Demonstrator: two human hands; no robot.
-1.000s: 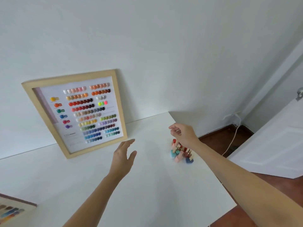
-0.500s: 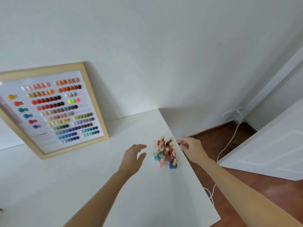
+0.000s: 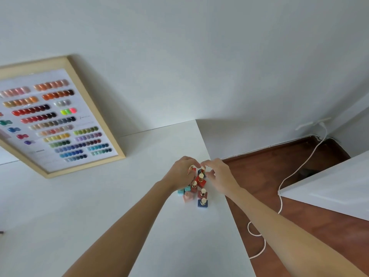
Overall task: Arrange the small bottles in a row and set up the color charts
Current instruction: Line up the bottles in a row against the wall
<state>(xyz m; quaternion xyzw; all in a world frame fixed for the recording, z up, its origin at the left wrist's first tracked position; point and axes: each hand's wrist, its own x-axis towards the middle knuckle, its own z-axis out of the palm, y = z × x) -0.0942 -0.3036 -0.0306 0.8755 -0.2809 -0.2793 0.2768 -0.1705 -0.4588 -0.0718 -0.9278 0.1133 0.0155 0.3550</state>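
Several small square bottles (image 3: 202, 193) with gold caps stand bunched near the right edge of the white table (image 3: 95, 202); red, teal, pink and dark blue ones show. My left hand (image 3: 180, 173) curls over the cluster's far left, fingers pinched on a gold-capped red bottle (image 3: 192, 169). My right hand (image 3: 220, 176) meets it from the right, fingertips closed round the cap of a dark bottle (image 3: 202, 170). A framed color chart (image 3: 60, 120) leans against the wall at the back left of the table.
The table's right edge (image 3: 229, 206) runs just beside the bottles, with brown floor (image 3: 265, 176) below. A white cable (image 3: 287, 178) trails across the floor from a wall socket. A white door (image 3: 331, 188) stands at the right.
Both hands have closed in on the far end of the bottle cluster, the left from the left, the right from the right. The view has dropped and shifted slightly.
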